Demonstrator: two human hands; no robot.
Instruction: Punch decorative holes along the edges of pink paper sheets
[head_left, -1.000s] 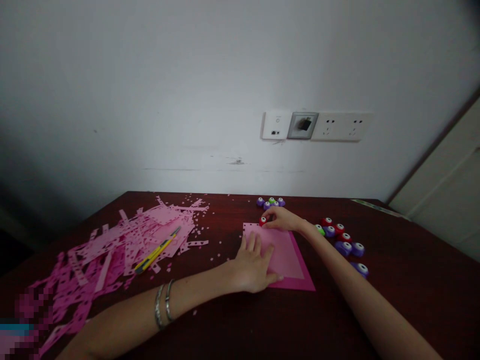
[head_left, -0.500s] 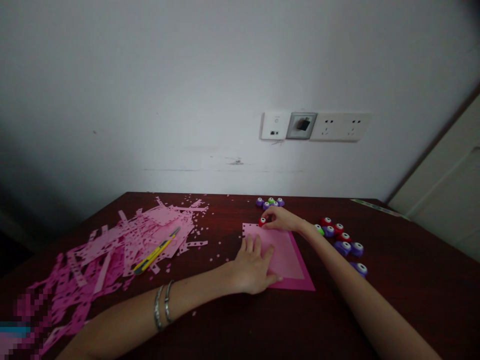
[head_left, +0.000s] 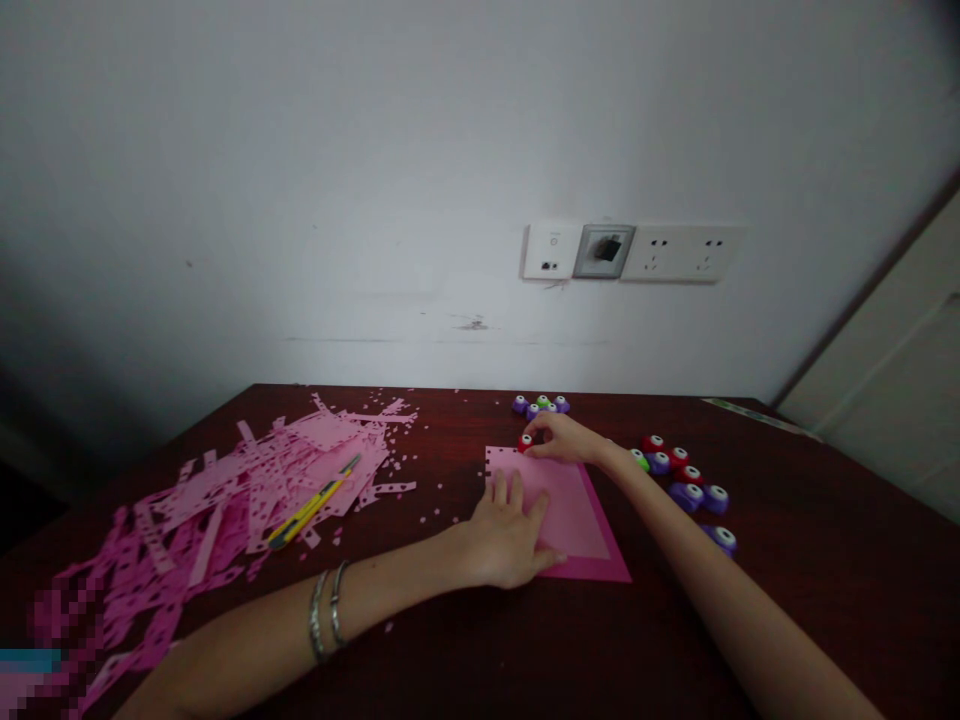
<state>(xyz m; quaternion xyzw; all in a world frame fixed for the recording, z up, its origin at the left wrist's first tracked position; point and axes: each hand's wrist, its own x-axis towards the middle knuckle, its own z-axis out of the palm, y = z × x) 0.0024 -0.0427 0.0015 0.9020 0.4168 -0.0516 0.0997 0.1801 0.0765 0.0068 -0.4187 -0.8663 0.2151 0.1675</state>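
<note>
A light pink sheet of paper (head_left: 574,505) lies on a darker pink sheet (head_left: 592,568) on the dark wooden table. My left hand (head_left: 510,535) rests flat on the light sheet with its fingers spread. At the far edge of the paper, my right hand (head_left: 559,438) is closed on a small red craft punch (head_left: 525,442). Small punched holes show along the sheet's far left corner and left edge. The fingers partly cover the far edge near the punch.
Several purple, red and green craft punches (head_left: 686,496) stand on the right, partly behind my right forearm. More punches (head_left: 533,410) sit at the back. Left are a heap of pink paper scraps (head_left: 225,490) and a yellow utility knife (head_left: 307,508). A wall with sockets (head_left: 679,254) rises behind.
</note>
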